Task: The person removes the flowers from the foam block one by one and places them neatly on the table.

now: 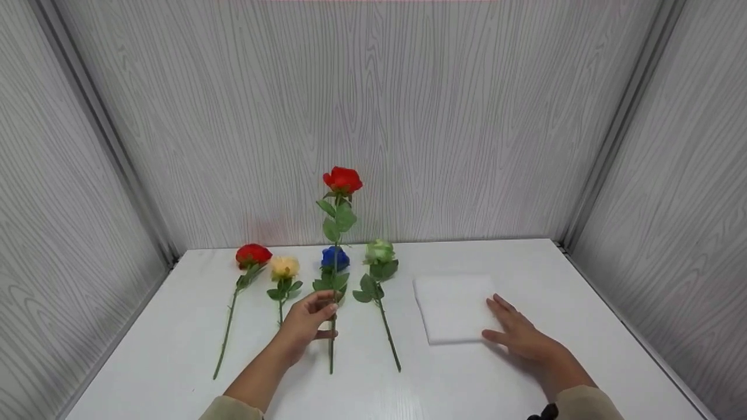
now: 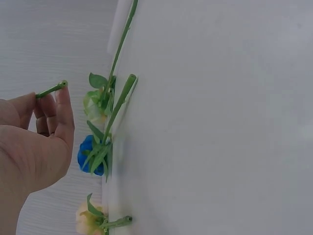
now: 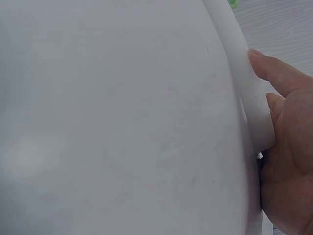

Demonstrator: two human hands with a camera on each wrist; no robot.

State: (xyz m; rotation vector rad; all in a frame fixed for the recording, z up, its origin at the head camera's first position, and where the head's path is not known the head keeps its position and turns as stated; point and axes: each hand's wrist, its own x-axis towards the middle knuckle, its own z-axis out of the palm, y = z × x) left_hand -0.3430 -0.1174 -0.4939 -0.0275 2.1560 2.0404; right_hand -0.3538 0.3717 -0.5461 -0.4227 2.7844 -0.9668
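My left hand (image 1: 309, 321) pinches the stem of a red rose (image 1: 343, 181) between thumb and fingers. The rose stands upright, bloom on top; in the left wrist view its stem end (image 2: 54, 89) shows by the fingertips. Behind it on the table lies a blue rose (image 1: 335, 258), partly covered by the held stem and hand. To the right of that is a pale green rose (image 1: 380, 252). My right hand (image 1: 525, 338) lies at the right edge of a white, square, foam-like slab (image 1: 455, 309), fingers fairly straight, thumb touching the slab's edge in the right wrist view.
A second red rose (image 1: 253, 256) and a yellow rose (image 1: 284, 267) lie on the left of the white table (image 1: 157, 350). Wood-grain panels (image 1: 373, 116) enclose the table at the back and on both sides.
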